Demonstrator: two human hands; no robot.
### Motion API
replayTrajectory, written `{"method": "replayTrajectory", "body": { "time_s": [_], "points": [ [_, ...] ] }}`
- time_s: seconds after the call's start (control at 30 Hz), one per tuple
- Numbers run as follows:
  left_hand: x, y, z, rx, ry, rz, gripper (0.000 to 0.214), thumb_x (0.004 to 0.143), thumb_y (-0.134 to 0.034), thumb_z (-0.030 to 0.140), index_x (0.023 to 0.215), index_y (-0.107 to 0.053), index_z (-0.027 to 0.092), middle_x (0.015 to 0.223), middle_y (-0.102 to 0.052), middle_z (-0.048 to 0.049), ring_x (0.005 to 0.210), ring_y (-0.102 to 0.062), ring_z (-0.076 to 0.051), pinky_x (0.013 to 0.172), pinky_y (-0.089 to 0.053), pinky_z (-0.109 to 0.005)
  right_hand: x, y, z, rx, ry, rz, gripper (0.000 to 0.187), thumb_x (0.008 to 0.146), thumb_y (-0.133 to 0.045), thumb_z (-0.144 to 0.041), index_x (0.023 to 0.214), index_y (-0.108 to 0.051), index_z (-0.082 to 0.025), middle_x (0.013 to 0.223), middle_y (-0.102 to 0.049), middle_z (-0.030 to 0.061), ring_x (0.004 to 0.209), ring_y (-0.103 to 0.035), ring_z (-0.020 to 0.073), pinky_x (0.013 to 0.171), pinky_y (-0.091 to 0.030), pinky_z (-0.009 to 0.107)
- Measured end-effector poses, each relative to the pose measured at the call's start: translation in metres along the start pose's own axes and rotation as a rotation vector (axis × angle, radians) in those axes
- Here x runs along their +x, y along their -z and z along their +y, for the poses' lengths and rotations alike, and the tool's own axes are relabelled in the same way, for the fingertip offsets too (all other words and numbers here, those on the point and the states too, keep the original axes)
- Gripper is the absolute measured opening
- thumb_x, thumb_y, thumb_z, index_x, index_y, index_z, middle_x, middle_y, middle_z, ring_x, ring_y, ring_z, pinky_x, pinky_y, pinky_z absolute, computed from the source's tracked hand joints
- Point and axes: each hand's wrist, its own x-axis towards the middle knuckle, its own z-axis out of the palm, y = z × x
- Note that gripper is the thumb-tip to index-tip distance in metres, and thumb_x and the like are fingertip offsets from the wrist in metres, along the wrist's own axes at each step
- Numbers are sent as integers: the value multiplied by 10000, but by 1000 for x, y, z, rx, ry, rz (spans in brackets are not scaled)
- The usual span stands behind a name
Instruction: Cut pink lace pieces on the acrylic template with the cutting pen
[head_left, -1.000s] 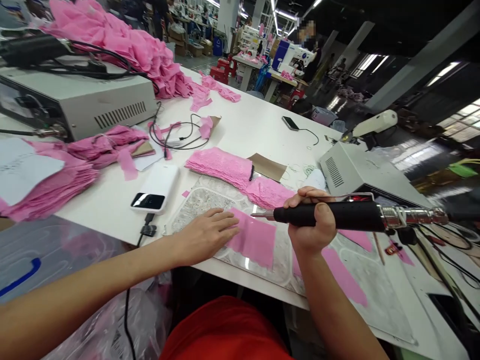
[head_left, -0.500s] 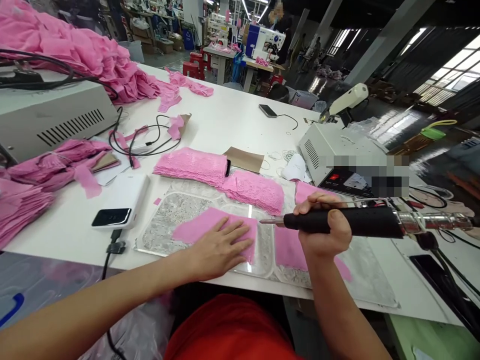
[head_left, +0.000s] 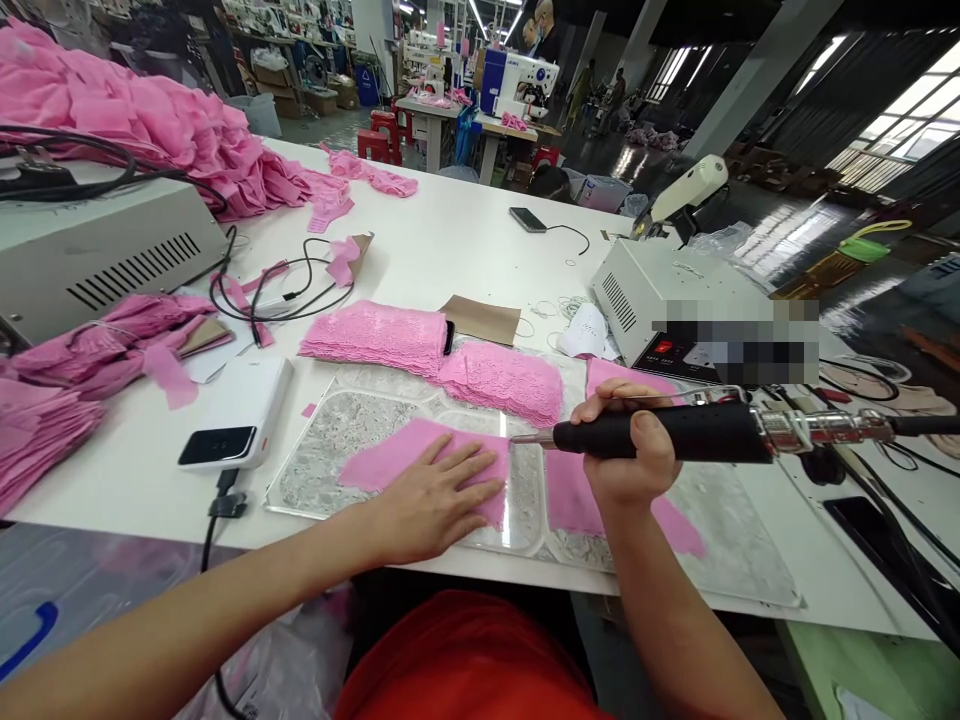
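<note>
My left hand [head_left: 442, 497] lies flat, fingers spread, on a pink fabric piece [head_left: 397, 450]. This piece rests on a clear template [head_left: 300, 455] over a grey patterned sheet. My right hand [head_left: 630, 440] is wrapped round what looks like a handheld ultrasonic welder [head_left: 697, 433], with a black grip and tapered metal tip. The tip points left and is at the right edge of the fabric under my left hand; contact is hard to tell. Another pink piece [head_left: 574, 490] lies under my right wrist, partly hidden. Behind the template are two stacks of pink lace fabric [head_left: 375, 340].
A white power bank [head_left: 240, 410] stands on the left. Grey control boxes flank the table, one at left [head_left: 112, 250], one at right [head_left: 660, 300]. Cables loop near both. A pink cloth heap [head_left: 150, 120] fills the back left; a phone [head_left: 528, 219] lies farther back.
The welder has shifted slightly left, bringing its tip nearer the fabric edge. My left hand stays flat on the same piece. The camera view has shifted a little.
</note>
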Motion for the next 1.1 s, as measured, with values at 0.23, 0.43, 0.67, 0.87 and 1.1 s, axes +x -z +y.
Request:
{"method": "replayTrajectory", "body": {
  "time_s": [0.23, 0.43, 0.67, 0.87, 1.1],
  "points": [
    [0, 3, 1, 6, 0, -14, 414, 1001, -383, 408, 1343, -509, 212, 1434, -486, -89, 1331, -430, -302, 1113, -280, -536, 2, -1, -1, 24, 7, 12, 166, 675, -523, -304, 752, -610, -186, 741, -571, 9, 504, -525, 101, 475, -431, 270],
    [0, 1, 0, 21, -10, 9, 403, 1004, -376, 403, 1338, -506, 221, 1424, -497, -78, 1320, -440, -292, 1104, -290, -522, 0, 1, 5, 31, -9, -14, 139, 697, -540, -295, 754, -601, -183, 742, -584, 8, 510, -546, 112, 483, -448, 284],
    [-1, -3, 2, 38, -14, 49, 400, 991, -404, 430, 1301, -537, 216, 1409, -512, -78, 1326, -435, -281, 1118, -275, -498, -1, -1, 3, 3, 4, 12, 83, 673, -561, -258, 687, -586, -180, 673, -596, -3, 499, -548, 122, 471, -453, 283],
    [-1, -1, 5, 64, -8, 14, 419, 979, -429, 456, 1311, -525, 219, 1388, -528, -77, 1336, -421, -278, 1105, -311, -496, 1, 0, 3, 2, -30, 38, 123, 640, -539, -271, 673, -595, -166, 672, -586, 4, 491, -536, 122, 461, -456, 296],
    [-29, 9, 5, 157, 80, 161, 395, 986, -416, 411, 1258, -566, 167, 1370, -551, -79, 1272, -486, -265, 1068, -374, -461, -3, -41, 1, 114, -66, -40, 150, 668, -523, -279, 729, -609, -173, 712, -587, 0, 511, -536, 107, 470, -459, 284]
  ]
}}
